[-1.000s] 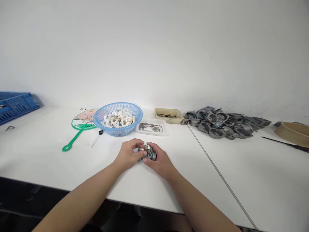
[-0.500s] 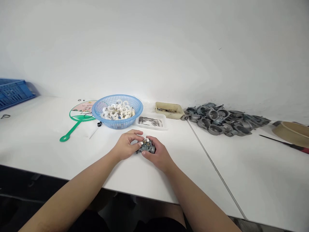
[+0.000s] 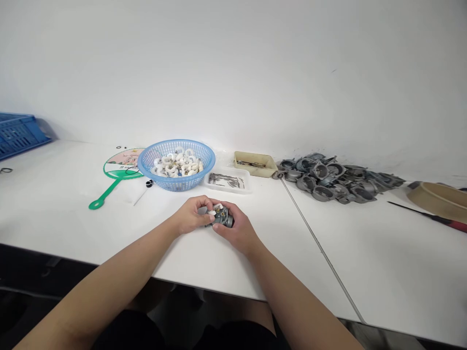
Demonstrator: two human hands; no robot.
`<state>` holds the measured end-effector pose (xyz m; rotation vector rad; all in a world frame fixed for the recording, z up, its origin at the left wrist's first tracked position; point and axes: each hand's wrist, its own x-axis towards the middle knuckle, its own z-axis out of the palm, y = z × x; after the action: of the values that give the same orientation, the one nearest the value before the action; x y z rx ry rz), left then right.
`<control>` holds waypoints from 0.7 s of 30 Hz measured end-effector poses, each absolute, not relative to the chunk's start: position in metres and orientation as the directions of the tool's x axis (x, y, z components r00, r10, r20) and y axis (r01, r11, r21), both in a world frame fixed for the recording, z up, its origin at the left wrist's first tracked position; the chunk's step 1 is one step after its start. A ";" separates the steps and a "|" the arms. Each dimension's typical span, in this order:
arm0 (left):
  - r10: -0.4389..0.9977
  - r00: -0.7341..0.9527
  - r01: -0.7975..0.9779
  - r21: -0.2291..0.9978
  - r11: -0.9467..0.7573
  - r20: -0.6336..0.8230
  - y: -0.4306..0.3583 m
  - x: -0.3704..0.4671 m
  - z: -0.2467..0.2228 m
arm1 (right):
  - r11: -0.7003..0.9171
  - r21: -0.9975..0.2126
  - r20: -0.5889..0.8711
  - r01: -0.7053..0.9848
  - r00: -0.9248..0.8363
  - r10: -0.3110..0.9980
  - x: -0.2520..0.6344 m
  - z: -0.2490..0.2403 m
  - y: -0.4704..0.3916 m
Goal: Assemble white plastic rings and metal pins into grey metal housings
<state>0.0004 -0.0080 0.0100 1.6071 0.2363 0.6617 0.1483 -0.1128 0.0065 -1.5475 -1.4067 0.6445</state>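
Note:
Just above the table's front part, a grey metal carburetor body (image 3: 228, 221) with brass fittings faces upward between both hands. My right hand (image 3: 239, 229) is wrapped round its right side, thumb at the near edge and fingers at the far side. My left hand (image 3: 192, 214) is closed at its left side, thumb and fingers pinching a white plastic float (image 3: 212, 212) that sits over the open face of the body. Part of the float and the body's left edge are hidden by the left fingers.
Behind the hands stands a blue basket (image 3: 175, 183) of white floats, beside a clear tray (image 3: 246, 187) of thin dark pins and a yellowish bin (image 3: 255, 170). Right lie piled metal bowls (image 3: 324, 180), a screwdriver (image 3: 430, 215) and a tan basin (image 3: 443, 197). Left: a green-handled fan (image 3: 105, 193), a blue crate (image 3: 22, 136).
The left fingers have curled in closer, and more of the white float shows over the carburetor body. The right hand keeps its hold. The view has shifted slightly.

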 end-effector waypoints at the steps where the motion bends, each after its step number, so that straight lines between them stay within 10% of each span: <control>1: 0.520 0.802 -0.219 0.955 -0.199 0.292 -0.009 0.000 0.012 | 0.070 -0.877 0.196 0.476 0.221 0.955 0.147 0.007 -0.113; 21: 0.527 0.801 -0.130 0.941 -0.313 0.285 -0.004 -0.005 0.016 | 0.147 -0.896 0.214 0.418 0.118 0.970 0.150 0.003 -0.108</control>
<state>-0.0046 -0.0036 0.0165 1.7772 0.3076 0.6738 0.1497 -0.1079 0.0027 -1.4299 -1.4595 0.7220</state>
